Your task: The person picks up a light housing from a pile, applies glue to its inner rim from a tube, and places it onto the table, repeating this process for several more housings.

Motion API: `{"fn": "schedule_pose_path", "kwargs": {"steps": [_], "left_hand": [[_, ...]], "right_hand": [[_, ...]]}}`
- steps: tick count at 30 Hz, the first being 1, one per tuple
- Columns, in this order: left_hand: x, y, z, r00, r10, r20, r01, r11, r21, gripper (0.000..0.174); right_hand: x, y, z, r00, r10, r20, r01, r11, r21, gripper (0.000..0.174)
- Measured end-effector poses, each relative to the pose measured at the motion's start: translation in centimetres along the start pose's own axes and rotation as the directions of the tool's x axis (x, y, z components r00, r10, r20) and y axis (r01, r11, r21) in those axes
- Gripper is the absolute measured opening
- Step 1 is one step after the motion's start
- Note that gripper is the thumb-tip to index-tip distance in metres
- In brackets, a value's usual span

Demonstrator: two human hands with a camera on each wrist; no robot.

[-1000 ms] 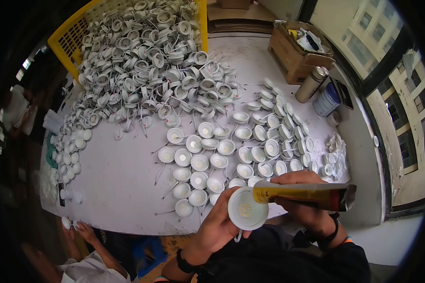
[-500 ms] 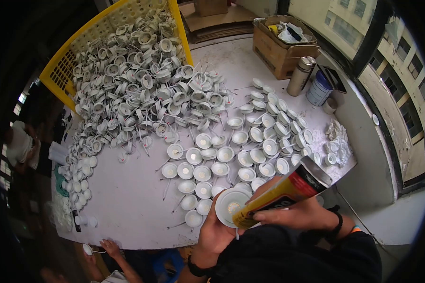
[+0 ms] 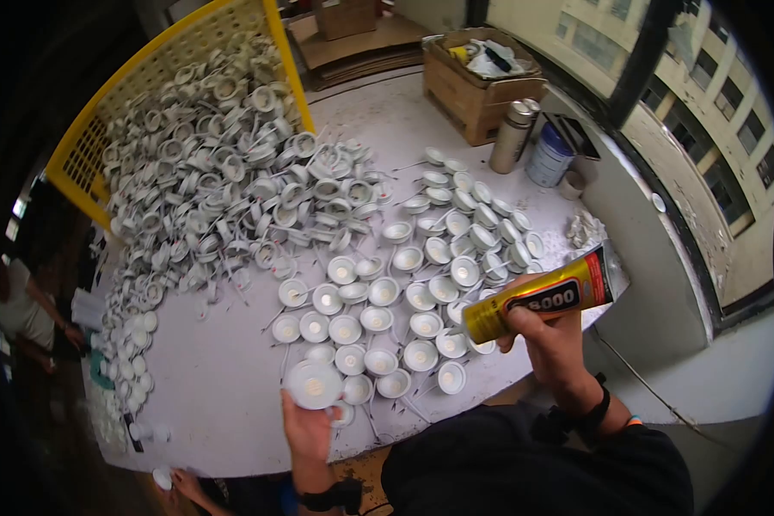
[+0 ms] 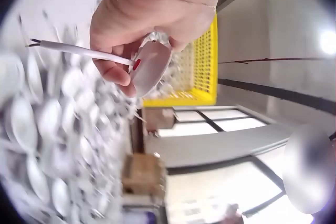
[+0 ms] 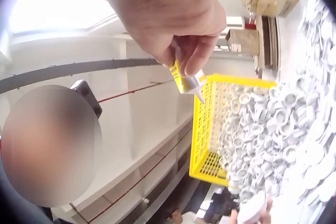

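My left hand [image 3: 308, 432] holds a round white lamp housing [image 3: 314, 384] over the front rows on the table. In the left wrist view the fingers curl round that housing [image 4: 152, 66], and its white cable [image 4: 79, 50] sticks out sideways. My right hand [image 3: 552, 337] grips a yellow and black glue tube [image 3: 537, 301] to the right, apart from the housing. The right wrist view shows the tube's pointed nozzle [image 5: 199, 96] with nothing touching it.
Rows of white housings [image 3: 378, 316] cover the table's middle. A large heap [image 3: 232, 163] spills from a yellow crate [image 3: 69, 155]. At the back right stand a cardboard box [image 3: 469, 95], metal flask [image 3: 512, 138] and blue-lidded tub [image 3: 549, 156]. Another person's hands [image 3: 186, 484] are at front left.
The left hand has carried the housing left and away from the tube, out over the rows. The right hand has drawn the tube to the right and up; the head view has shifted.
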State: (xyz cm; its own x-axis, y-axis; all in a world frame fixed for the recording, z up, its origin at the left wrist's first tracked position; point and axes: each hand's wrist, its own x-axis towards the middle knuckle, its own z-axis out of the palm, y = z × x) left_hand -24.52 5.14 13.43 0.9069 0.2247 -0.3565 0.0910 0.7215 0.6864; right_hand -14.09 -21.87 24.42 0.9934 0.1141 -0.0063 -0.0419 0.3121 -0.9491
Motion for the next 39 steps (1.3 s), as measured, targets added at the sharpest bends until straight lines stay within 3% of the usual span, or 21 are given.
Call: {"fn": "schedule_pose_path", "kwargs": {"steps": [3,7,8,10,14,15,17,18,19,20,21,23,24,26,28,30,32,33,35,37,39], "left_hand": [[1.6,1.1,-10.0,0.957,0.071,-0.280,0.006,0.964,0.267,0.053],[2.4,1.4,-21.7,0.799,0.092,-0.594,0.113,0.948,0.298,0.058],[2.9,1.2,-24.8,0.809,0.086,-0.581,0.122,0.943,0.310,0.058],[3.5,0.8,-29.6,0.688,0.134,-0.713,0.130,0.944,0.303,0.058],[3.5,0.9,-33.5,0.660,0.133,-0.740,0.140,0.945,0.295,0.056],[4.0,0.5,-37.0,0.650,0.211,-0.730,0.085,0.934,0.346,0.053],[4.8,0.8,-36.7,0.640,0.289,-0.712,0.032,0.916,0.401,0.051],[4.6,1.8,-30.2,0.407,0.529,-0.744,0.334,0.672,0.661,0.048],[5.3,2.1,-25.1,0.222,0.773,-0.594,0.652,0.336,0.680,0.046],[7.0,1.4,-23.0,0.318,0.866,-0.386,0.352,0.270,0.896,0.042],[8.5,0.6,-20.8,0.332,0.932,-0.146,0.012,0.151,0.988,0.038],[10.2,-1.4,-7.3,0.729,0.646,-0.226,-0.082,0.410,0.908,0.032],[11.2,-3.6,-1.5,0.852,0.500,-0.157,-0.165,0.540,0.825,0.029],[13.1,-8.1,7.6,0.984,0.173,0.047,-0.143,0.596,0.790,0.027],[15.4,-13.3,14.4,0.958,-0.082,0.275,-0.192,0.528,0.827,0.020],[17.9,-18.6,19.7,0.892,-0.083,0.445,-0.359,0.470,0.807,0.021],[21.4,-23.5,21.6,0.875,-0.111,0.471,-0.432,0.260,0.864,0.032],[22.1,-24.6,22.9,0.873,-0.114,0.475,-0.437,0.254,0.863,0.032],[23.2,-26.3,25.0,0.925,-0.175,0.338,-0.364,-0.148,0.919,0.045],[23.7,-27.3,26.1,0.936,-0.207,0.284,-0.323,-0.193,0.926,0.049],[23.8,-27.7,26.8,0.946,-0.222,0.236,-0.302,-0.342,0.890,0.046]], "right_hand": [[-0.4,0.0,-3.6,0.977,-0.060,-0.203,0.059,0.998,-0.011,0.024],[-1.6,-0.4,-6.9,0.888,-0.071,-0.454,0.074,0.997,-0.012,0.021],[-1.9,-0.4,-7.7,0.876,-0.072,-0.478,0.076,0.997,-0.011,0.021],[-2.4,-0.4,-8.9,0.851,-0.072,-0.520,0.078,0.997,-0.010,0.021],[-2.6,-1.0,-10.7,0.827,-0.103,-0.553,0.103,0.994,-0.031,0.021],[-2.6,-1.2,-11.1,0.823,-0.112,-0.556,0.112,0.993,-0.034,0.021],[-2.4,-1.5,-12.3,0.808,-0.105,-0.579,0.114,0.993,-0.020,0.020],[-2.3,-1.6,-13.0,0.800,-0.098,-0.591,0.114,0.993,-0.010,0.020],[-2.2,-1.8,-13.7,0.797,-0.096,-0.596,0.117,0.993,-0.004,0.020],[-2.1,-2.1,-14.2,0.783,-0.101,-0.614,0.129,0.992,0.001,0.020],[-2.0,-2.1,-14.9,0.770,-0.101,-0.630,0.137,0.991,0.008,0.019],[-1.7,-2.2,-16.5,0.772,-0.078,-0.631,0.129,0.991,0.035,0.019],[-1.5,-2.2,-17.3,0.771,-0.068,-0.634,0.133,0.990,0.055,0.019],[-1.2,-2.2,-18.9,0.772,-0.049,-0.633,0.135,0.987,0.088,0.019],[-1.1,-2.1,-20.4,0.774,-0.039,-0.632,0.140,0.984,0.110,0.020],[-1.1,-2.4,-21.6,0.765,-0.019,-0.644,0.132,0.983,0.128,0.021],[-1.3,-2.5,-22.7,0.756,0.007,-0.655,0.114,0.983,0.142,0.023],[-1.5,-2.6,-23.0,0.753,0.007,-0.658,0.120,0.982,0.147,0.023],[-1.9,-3.0,-23.7,0.731,-0.011,-0.682,0.135,0.982,0.129,0.026],[-2.4,-2.9,-24.7,0.719,-0.011,-0.695,0.135,0.983,0.124,0.027],[-3.0,-2.6,-25.5,0.679,0.020,-0.734,0.120,0.983,0.138,0.028]]}}
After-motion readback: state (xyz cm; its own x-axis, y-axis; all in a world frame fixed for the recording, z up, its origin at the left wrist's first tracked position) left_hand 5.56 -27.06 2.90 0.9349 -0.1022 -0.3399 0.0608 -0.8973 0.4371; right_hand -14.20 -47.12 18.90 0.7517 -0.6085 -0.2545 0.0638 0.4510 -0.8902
